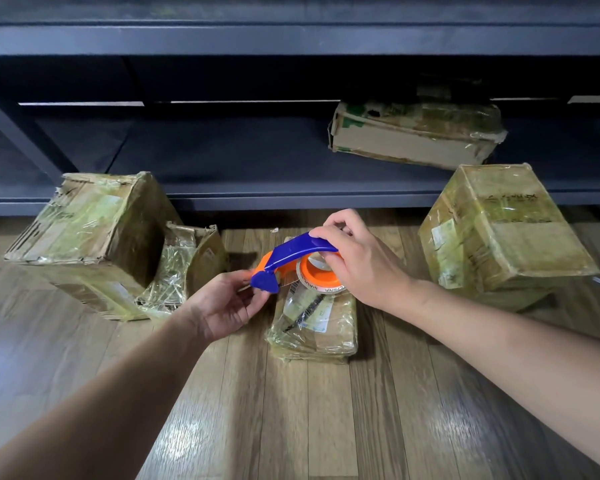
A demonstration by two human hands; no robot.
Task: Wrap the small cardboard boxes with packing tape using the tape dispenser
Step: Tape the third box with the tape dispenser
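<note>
A blue and orange tape dispenser (293, 258) with a roll of clear tape hovers over a small flat cardboard box (314, 327) lying on the wooden floor. My right hand (354, 261) grips the dispenser's handle and roll from the right. My left hand (227, 308) pinches the blue front tip of the dispenser, where the tape end sits. The small box carries a label and shiny tape layers. Its far end is hidden under the dispenser.
A large taped box (87, 237) stands at the left with a crumpled smaller box (187, 268) leaning on it. Another large box (503, 230) stands at the right. A flat box (416, 133) lies on the low dark shelf (257, 161) behind.
</note>
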